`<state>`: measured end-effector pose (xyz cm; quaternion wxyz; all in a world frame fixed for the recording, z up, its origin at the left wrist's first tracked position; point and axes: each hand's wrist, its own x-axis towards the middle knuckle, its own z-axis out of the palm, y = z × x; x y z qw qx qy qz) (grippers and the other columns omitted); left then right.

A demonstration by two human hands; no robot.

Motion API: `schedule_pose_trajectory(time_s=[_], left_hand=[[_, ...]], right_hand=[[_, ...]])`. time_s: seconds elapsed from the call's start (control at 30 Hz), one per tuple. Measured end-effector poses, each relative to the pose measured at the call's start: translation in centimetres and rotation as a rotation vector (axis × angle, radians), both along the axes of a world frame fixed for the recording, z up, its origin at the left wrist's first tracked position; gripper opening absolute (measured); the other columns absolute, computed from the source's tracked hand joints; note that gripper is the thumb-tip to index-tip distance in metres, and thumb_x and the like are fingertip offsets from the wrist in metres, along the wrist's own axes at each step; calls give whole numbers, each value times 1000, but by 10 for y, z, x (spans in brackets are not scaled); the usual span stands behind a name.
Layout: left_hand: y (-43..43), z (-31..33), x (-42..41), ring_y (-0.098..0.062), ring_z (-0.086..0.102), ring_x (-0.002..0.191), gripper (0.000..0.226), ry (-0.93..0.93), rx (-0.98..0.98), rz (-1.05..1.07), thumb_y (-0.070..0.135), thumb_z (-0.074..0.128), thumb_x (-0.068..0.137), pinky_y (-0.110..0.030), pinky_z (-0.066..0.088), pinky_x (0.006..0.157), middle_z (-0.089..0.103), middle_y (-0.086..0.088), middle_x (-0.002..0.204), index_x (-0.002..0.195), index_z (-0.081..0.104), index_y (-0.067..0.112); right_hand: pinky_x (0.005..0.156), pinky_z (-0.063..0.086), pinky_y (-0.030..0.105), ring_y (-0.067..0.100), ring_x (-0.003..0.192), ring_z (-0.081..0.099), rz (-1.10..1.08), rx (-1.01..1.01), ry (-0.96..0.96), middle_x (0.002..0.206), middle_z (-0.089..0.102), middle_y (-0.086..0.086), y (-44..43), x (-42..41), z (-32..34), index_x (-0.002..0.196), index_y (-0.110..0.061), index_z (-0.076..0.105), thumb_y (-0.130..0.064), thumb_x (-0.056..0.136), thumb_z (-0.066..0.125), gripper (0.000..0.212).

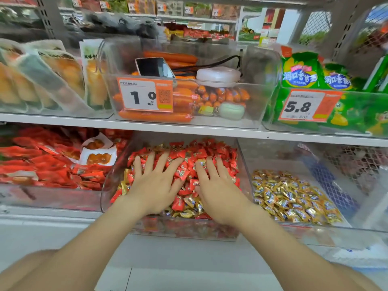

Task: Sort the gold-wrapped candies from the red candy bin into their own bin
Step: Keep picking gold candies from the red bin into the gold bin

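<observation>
Left hand point(155, 185) and right hand point(218, 193) flat, fingers spread, grasping nothing, atop red candies point(189, 156); gold-wrapped candies point(190, 201) lie between the palms near the front edge of the bin point(103, 196).

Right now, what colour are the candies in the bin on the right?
Gold candies with blue-white bits; head view.

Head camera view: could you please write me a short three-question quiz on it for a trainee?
1. True or false: the left hand and the right hand both lie flat, fingers spread, on the red-wrapped candies.
2. The clear plastic bin of gold-wrapped candies stands where from the clear plastic red-candy bin? A left; B right; C shelf above.
3. Fill in: stray gold-wrapped candies show between the wrists, near the red-candy bin's ___ wall.
Key: 1 true; 2 B; 3 front.
</observation>
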<state>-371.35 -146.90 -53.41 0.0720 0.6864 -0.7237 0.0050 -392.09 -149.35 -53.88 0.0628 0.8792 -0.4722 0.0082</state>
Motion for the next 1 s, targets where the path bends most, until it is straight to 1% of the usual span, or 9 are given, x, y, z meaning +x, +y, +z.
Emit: schedule_pose_trajectory(time_s=[0.1, 0.17, 0.3, 0.43, 0.53, 0.67, 0.8, 0.93, 1.0], left_hand=[[-12, 6, 18, -40, 4, 157, 55, 2, -9, 46, 58, 23, 106, -70, -4, 123, 5, -1, 171, 159, 13, 46], [-15, 10, 23, -44, 9, 154, 55, 46, 14, 55, 59, 32, 104, -70, -3, 123, 8, -3, 168, 157, 22, 44], [-9, 19, 19, -39, 24, 146, 67, 77, -16, 3, 60, 47, 84, -65, 6, 126, 29, -4, 154, 148, 40, 39], [-5, 31, 10, -23, 44, 124, 43, 194, -204, -39, 41, 51, 81, -49, 33, 115, 47, 5, 126, 122, 56, 30], [-11, 33, 5, -16, 54, 111, 22, 307, -261, -208, 28, 59, 93, -44, 48, 99, 57, 9, 115, 114, 64, 25], [-15, 26, 1, -15, 58, 111, 35, 180, -189, -262, 44, 64, 97, -42, 48, 98, 59, 9, 118, 127, 65, 25], [-22, 28, 1, -19, 56, 103, 25, 180, -311, -159, 42, 58, 95, -43, 47, 91, 62, 8, 108, 113, 66, 26], [-44, 29, 5, -33, 59, 116, 35, 224, -279, -110, 24, 50, 102, -50, 50, 98, 64, -9, 127, 134, 59, 14], [-56, 31, 7, -36, 62, 117, 41, 292, -143, -136, 19, 46, 101, -51, 53, 97, 66, -13, 129, 141, 53, 16]], right_hand=[[130, 10, 52, 45, 159, 4, 86, 164, -168, 172, 10, 23, -19, 6, 13, 167, -10, 5, -26, 108, 42, 72], [127, 25, 50, 36, 156, 26, 96, 227, -287, 167, 33, 16, -22, 7, 25, 164, -19, 31, -34, 93, 48, 74], [103, 48, 48, 22, 113, 62, -20, 39, -417, 116, 73, -8, -25, 1, 42, 111, -32, 76, -36, 82, 47, 41], [99, 48, 49, 21, 111, 59, -1, -33, -494, 113, 73, -10, -29, 3, 35, 117, -29, 74, -20, 96, 57, 29], [96, 43, 44, 21, 115, 56, 22, -7, -433, 119, 71, -13, -27, 14, 33, 127, -34, 69, -32, 97, 62, 31], [100, 38, 45, 19, 122, 52, 1, 39, -406, 127, 69, -19, -30, 22, 31, 135, -40, 64, -34, 93, 66, 42], [104, 38, 44, 18, 122, 53, -38, 77, -442, 121, 70, -19, -35, 24, 35, 135, -39, 64, -33, 88, 72, 48], [98, 48, 43, 13, 97, 62, -58, 117, -564, 89, 67, -18, -40, 23, 36, 116, -37, 71, -19, 78, 75, 42], [86, 51, 30, 3, 82, 61, -59, 130, -649, 83, 65, -17, -42, 17, 37, 107, -33, 75, -11, 80, 73, 35]])
